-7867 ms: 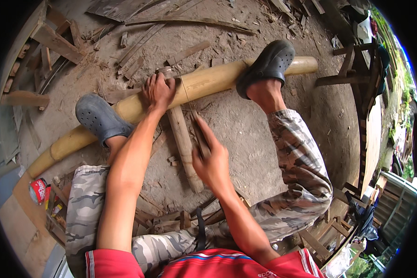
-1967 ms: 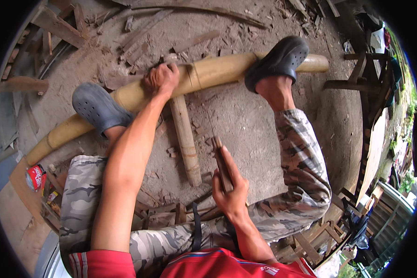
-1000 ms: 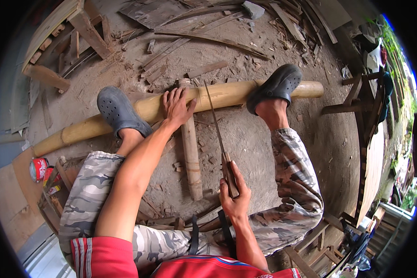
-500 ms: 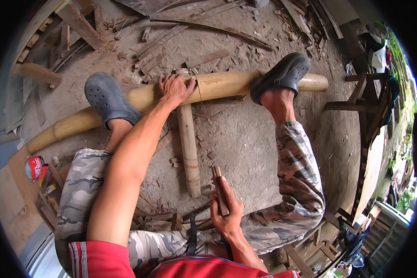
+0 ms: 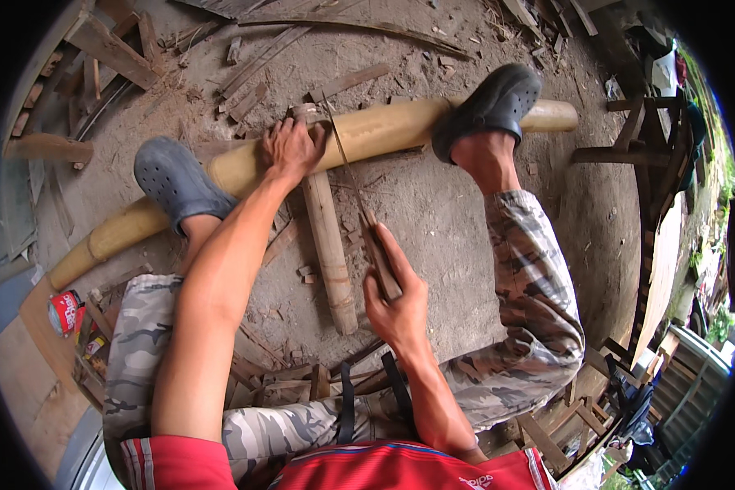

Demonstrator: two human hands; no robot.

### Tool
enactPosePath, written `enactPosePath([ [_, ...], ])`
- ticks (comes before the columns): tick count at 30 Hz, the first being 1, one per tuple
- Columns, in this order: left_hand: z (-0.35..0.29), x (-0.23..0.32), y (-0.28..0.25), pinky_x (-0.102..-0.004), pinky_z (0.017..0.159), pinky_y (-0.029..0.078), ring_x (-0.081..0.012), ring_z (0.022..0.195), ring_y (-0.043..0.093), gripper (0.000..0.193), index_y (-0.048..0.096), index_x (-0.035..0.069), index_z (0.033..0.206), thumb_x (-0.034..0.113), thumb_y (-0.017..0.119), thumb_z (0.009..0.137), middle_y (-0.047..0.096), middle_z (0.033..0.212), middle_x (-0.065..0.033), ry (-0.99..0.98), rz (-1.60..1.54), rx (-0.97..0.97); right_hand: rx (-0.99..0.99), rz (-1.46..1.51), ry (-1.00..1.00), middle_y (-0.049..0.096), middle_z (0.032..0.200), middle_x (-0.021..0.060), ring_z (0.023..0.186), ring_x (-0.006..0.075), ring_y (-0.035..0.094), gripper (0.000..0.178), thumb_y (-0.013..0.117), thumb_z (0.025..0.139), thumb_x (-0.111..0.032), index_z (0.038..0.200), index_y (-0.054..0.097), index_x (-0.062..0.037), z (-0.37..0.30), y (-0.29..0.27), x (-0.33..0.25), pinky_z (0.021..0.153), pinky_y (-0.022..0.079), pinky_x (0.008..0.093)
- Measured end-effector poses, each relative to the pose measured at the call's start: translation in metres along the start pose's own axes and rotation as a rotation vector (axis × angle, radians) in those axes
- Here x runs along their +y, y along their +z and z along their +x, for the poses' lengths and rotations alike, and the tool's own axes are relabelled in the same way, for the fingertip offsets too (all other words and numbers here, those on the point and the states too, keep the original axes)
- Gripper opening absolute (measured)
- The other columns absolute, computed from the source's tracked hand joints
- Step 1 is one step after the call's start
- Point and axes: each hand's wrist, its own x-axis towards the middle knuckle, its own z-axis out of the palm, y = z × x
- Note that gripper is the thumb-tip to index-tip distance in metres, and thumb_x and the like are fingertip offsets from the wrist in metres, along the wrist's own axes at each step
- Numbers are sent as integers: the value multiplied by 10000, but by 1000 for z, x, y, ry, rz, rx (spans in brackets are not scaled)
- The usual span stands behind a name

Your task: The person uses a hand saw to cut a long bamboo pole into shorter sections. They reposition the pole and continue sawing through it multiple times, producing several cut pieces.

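A long, thick yellowish bamboo pole (image 5: 392, 127) lies across in front of me, slightly bowed. My left hand (image 5: 292, 151) is closed over its top near the middle, pressing it down. In my right hand (image 5: 398, 309) is the wooden handle of a handsaw (image 5: 381, 263), with the index finger stretched along it. The thin saw blade (image 5: 348, 161) runs up and away across the bamboo, just right of my left fingers. Dark clogs on my feet, the left (image 5: 175, 175) and the right (image 5: 496, 106), rest on the pole at either side. A shorter round pole (image 5: 329, 255) passes beneath it.
Wood scraps and strips (image 5: 349, 82) litter the dirt floor beyond the pole. A wooden frame (image 5: 110, 51) stands at far left, another (image 5: 641, 155) at right. A red can (image 5: 65, 313) sits at the left. More wood pieces lie by my legs.
My right hand has pushed the saw forward, away from me, so more blade reaches past the bamboo. My left hand still holds the pole. The whole view has shifted slightly.
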Motion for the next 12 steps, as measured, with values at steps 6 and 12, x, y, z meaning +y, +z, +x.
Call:
enactPosePath([
  [6, -1, 11, -1, -584, 1034, 350, -402, 1082, 600, 451, 689, 28, 1087, 391, 478, 922, 662, 1082, -241, 13, -45, 94, -45, -91, 30, 619, 1340, 228, 1241, 348, 581, 679, 587, 843, 51, 1497, 434, -41, -70, -30, -30, 1024, 508, 383],
  [12, 7, -9, 23, -551, 1049, 336, -348, 1161, 570, 555, 620, 64, 1329, 427, 510, 924, 660, 1112, -220, 5, -28, 114, 22, -87, -56, 634, 1302, 231, 1176, 372, 620, 660, 596, 857, -12, 1494, 463, -121, 66, 33, 2, 1026, 507, 412],
])
